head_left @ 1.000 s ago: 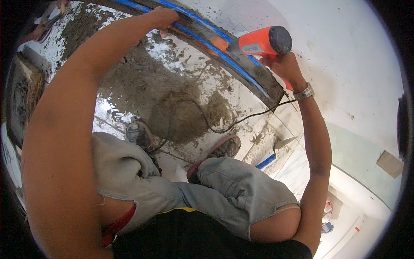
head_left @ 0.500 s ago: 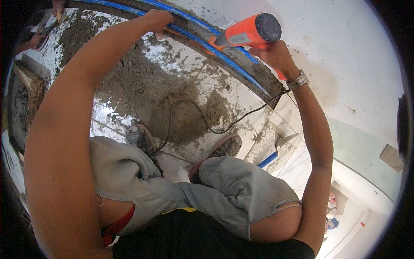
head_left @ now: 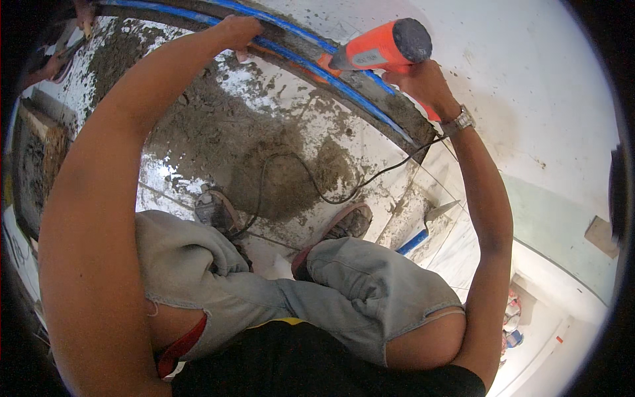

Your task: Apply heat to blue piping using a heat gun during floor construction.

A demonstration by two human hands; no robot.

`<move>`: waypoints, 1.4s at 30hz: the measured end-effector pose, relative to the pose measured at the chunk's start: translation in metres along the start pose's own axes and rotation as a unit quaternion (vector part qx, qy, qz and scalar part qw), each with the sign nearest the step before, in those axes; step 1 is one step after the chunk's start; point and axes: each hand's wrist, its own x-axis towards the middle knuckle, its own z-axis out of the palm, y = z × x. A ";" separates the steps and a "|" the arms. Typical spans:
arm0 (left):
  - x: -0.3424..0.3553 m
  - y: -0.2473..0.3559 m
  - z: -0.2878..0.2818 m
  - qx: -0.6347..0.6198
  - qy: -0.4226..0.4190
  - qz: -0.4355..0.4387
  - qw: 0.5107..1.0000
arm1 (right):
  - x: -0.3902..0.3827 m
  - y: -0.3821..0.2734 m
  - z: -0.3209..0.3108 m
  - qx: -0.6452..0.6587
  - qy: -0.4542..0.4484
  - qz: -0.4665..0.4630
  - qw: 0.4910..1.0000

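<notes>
My right hand (head_left: 428,87) grips the handle of an orange heat gun (head_left: 372,50) with a black rear end. Its nozzle points left, over two blue pipes by the wall. My left hand (head_left: 239,33) is closed around the nearer blue pipe (head_left: 344,89), to the left of the nozzle. The farther blue pipe (head_left: 291,34) runs alongside it and ends below the heat gun. A black cord (head_left: 311,175) trails from beneath my right wrist across the floor toward my feet.
Wet grey mortar (head_left: 218,135) covers much of the white tiled floor. A trowel (head_left: 414,242) with a blue handle lies right of my feet. A wooden board (head_left: 45,132) is at the left. Another person's hand (head_left: 49,71) shows at the upper left. The white wall (head_left: 529,86) rises at right.
Almost nothing differs. My left hand and the pipe in it have shifted very slightly left; the heat gun stays at the same place over the pipes.
</notes>
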 end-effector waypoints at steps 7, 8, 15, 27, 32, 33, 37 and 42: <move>0.004 -0.002 0.005 0.007 0.005 0.006 1.000 | -0.019 0.015 -0.006 0.052 -0.001 0.056 0.997; 0.005 -0.003 0.004 0.007 0.005 0.006 1.000 | -0.019 0.015 -0.005 0.063 0.017 0.041 0.997; 0.007 -0.017 0.021 -0.002 -0.025 -0.013 1.000 | -0.004 -0.002 0.001 0.044 0.036 -0.006 0.998; 0.005 -0.010 0.012 0.013 0.001 0.003 1.000 | -0.018 0.010 0.000 0.063 0.023 0.029 0.997; 0.012 -0.007 0.011 -0.007 0.004 0.016 1.000 | -0.008 0.002 0.003 0.053 0.047 -0.010 0.997; 0.012 -0.011 0.013 -0.006 -0.006 0.007 1.000 | -0.004 -0.001 0.003 0.031 0.044 -0.020 0.998; 0.012 -0.003 0.002 -0.009 -0.051 0.000 0.999 | -0.005 0.005 0.005 0.031 0.063 -0.043 0.997; 0.007 -0.006 0.010 0.000 -0.003 0.003 1.000 | -0.020 0.006 0.001 0.046 0.033 0.038 0.998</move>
